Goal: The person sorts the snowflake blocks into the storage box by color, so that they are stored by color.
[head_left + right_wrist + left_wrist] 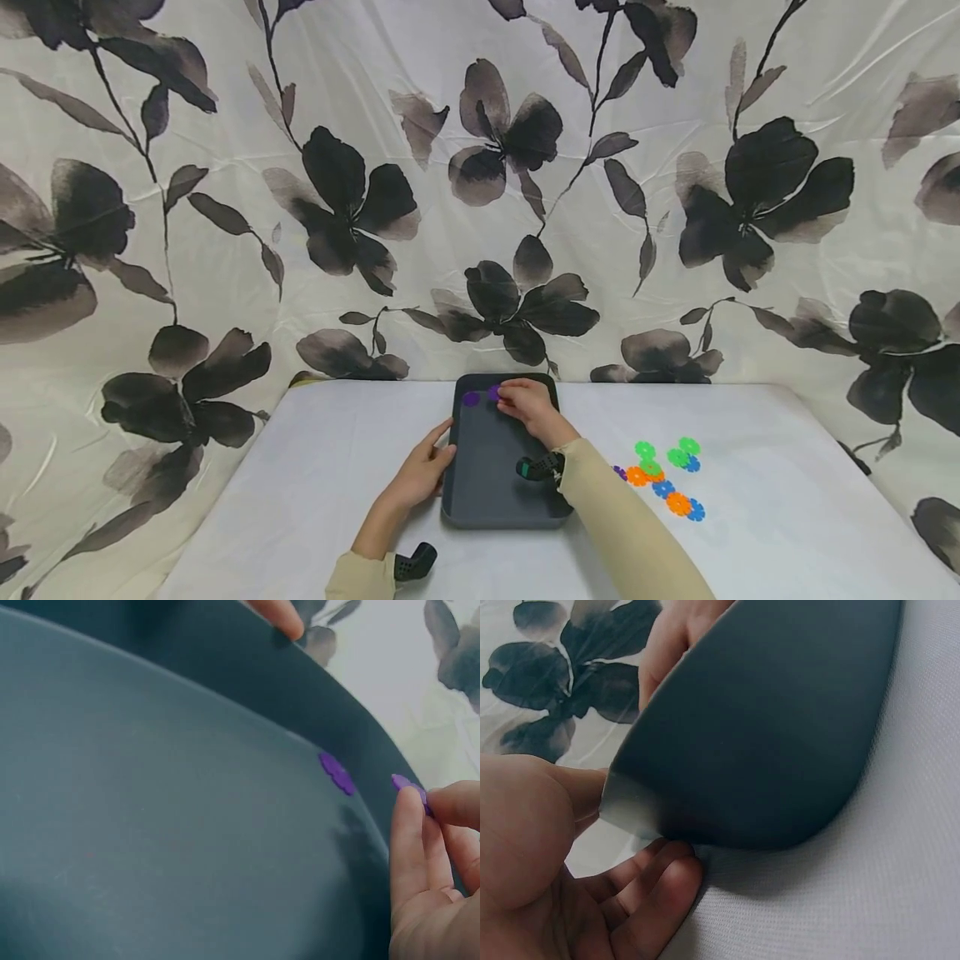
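Note:
A dark grey rectangular tray (487,487) lies lengthwise on the white-covered table. At its left side, my left hand (417,473) holds the wall; the left wrist view has the thumb near the rim and the other fingers curled at the lower edge. Over the tray's far end, my right hand (531,408) pinches a purple flower-shaped disc (405,783) between thumb and fingers. A second purple flower-shaped disc (337,773) lies on the tray floor near the far wall, left of the pinched one in the head view.
Right of the tray, loose flower-shaped discs lie in a loose group: green (645,450), orange (678,503) and blue (696,510), with a purple disc (619,472) partly behind the right sleeve. A floral cloth (510,208) hangs behind the table.

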Tool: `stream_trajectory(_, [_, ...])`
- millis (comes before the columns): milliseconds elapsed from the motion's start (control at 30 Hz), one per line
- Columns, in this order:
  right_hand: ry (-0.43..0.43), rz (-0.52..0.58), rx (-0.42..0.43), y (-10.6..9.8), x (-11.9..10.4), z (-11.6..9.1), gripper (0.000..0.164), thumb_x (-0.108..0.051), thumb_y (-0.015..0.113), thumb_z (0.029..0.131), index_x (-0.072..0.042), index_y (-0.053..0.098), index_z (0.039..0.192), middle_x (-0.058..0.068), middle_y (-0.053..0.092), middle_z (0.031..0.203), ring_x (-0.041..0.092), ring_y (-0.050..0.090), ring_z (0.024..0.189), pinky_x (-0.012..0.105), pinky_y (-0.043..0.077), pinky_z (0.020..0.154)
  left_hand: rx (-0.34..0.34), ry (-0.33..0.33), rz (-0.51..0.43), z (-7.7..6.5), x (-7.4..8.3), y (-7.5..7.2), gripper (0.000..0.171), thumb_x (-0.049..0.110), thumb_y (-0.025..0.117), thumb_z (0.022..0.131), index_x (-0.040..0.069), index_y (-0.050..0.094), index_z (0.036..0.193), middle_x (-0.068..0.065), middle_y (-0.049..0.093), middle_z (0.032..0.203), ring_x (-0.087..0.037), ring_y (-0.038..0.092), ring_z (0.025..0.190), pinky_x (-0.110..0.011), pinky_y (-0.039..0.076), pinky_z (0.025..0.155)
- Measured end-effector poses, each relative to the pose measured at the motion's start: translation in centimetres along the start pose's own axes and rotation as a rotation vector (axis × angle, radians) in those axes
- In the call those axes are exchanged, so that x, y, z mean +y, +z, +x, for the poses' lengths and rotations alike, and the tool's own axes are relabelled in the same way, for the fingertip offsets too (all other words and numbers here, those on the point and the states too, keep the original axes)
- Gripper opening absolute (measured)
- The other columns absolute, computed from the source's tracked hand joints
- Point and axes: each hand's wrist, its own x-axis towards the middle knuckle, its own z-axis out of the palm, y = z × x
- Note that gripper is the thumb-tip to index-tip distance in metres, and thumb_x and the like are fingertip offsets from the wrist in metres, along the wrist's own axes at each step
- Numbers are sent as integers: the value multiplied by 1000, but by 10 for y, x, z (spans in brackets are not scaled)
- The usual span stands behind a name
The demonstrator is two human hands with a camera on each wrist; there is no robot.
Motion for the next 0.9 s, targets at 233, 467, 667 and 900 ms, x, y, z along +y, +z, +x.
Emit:
stream_trajectory(233, [3, -34, 32, 3, 4, 2, 24, 3, 64, 90, 11, 63, 113, 12, 64, 89, 12, 61, 68, 25, 54, 65, -17, 24, -8, -3, 1, 0, 53, 19, 50, 103, 15, 32, 153, -11, 51, 83, -14, 44, 57, -28, 41, 48])
stream_trajectory(467, [8, -66, 58, 4, 11, 4, 23, 3, 67, 88, 9, 67, 110, 14, 67, 94, 12, 66, 71, 26, 54, 69, 35, 28, 2, -5, 1, 4, 51, 18, 52, 101, 12, 38, 150, -8, 50, 78, -14, 43, 52, -29, 40, 47])
stream_trajectory(667, [-3, -68, 83, 3, 13, 9, 22, 7, 67, 86, 11, 66, 107, 17, 66, 93, 15, 68, 71, 26, 55, 67, 147, 46, 107, 8, 6, 10, 44, 18, 53, 101, 10, 48, 143, -8, 57, 76, -14, 49, 51, -29, 42, 49])
stream_trajectory(900, [-19, -107, 66, 9, 10, 12, 22, 9, 67, 84, 12, 67, 106, 20, 64, 96, 17, 68, 71, 27, 55, 67, 112, 60, 190, 17, 8, 2, 48, 17, 51, 101, 10, 41, 148, -7, 56, 70, -15, 50, 51, -32, 41, 51])
